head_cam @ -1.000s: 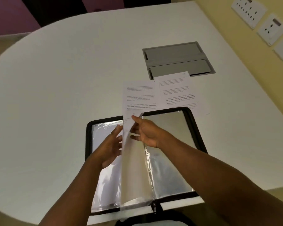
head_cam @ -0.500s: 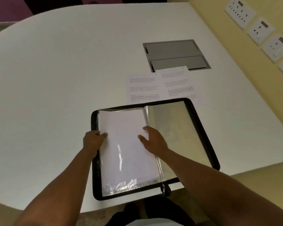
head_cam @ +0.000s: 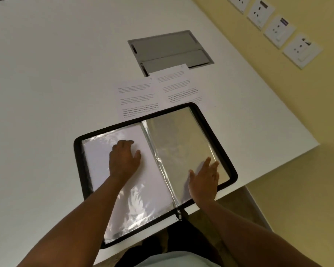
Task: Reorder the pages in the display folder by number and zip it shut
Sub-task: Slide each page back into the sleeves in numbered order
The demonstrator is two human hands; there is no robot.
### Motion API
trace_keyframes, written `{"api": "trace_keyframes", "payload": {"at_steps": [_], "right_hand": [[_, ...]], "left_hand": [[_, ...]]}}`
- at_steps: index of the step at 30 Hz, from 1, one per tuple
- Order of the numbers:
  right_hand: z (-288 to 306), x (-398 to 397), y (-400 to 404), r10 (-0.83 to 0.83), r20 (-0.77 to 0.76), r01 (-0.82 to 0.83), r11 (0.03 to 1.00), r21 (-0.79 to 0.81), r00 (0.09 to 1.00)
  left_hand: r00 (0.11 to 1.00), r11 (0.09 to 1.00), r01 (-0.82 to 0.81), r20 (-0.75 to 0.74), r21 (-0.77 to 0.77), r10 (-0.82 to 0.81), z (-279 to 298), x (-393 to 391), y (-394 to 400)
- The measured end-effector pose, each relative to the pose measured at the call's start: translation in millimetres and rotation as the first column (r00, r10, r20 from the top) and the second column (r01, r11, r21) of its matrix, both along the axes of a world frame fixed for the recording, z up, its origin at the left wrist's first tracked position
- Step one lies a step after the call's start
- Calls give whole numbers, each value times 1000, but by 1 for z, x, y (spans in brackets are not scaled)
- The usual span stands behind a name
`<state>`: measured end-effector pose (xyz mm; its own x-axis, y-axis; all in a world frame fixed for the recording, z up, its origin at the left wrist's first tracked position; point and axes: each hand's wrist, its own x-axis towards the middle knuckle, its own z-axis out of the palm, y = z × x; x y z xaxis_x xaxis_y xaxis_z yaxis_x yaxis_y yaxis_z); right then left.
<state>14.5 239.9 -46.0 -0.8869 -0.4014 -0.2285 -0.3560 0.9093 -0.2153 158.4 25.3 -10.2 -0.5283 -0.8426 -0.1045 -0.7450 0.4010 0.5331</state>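
Display folder (head_cam: 156,170) lies open on the white desk (head_cam: 46,93), its near edge overhanging the desk's front edge. Left hand (head_cam: 123,162) presses flat, fingers straight, on the folder's left sleeve; right hand (head_cam: 204,182) rests with fingers spread on the right sleeve. Two printed pages (head_cam: 152,93) lie just beyond the folder.

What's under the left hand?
The left hand rests flat on a plastic sleeve in the open folder, with a blank white page inside. Any print on the page's other side is hidden.
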Motion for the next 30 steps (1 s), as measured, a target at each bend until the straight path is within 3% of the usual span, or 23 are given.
{"api": "trace_keyframes", "payload": {"at_steps": [6,10,14,18,26,30], "right_hand": [[14,-24,-18,-25,120,64,939,-339,993],[30,-68,-39,-83,296,168,947,-274,952],[33,-114,-61,-33,430,77,993,-85,902],[32,-144,-84,65,648,78,979,-190,759],[22,-173,-130,24,597,121,972,-201,802],[20,-181,-151,88,618,112,954,-278,781]], "left_hand": [[991,987,128,30,99,-132,-7,-50,-3],[989,977,133,44,166,-142,-6,-81,-7],[987,975,119,82,187,-136,-7,-110,-22],[989,982,69,116,174,-90,-10,-130,-41],[970,989,81,218,122,-106,-7,-159,-71],[979,982,24,194,185,-61,1,-168,-77]]}}
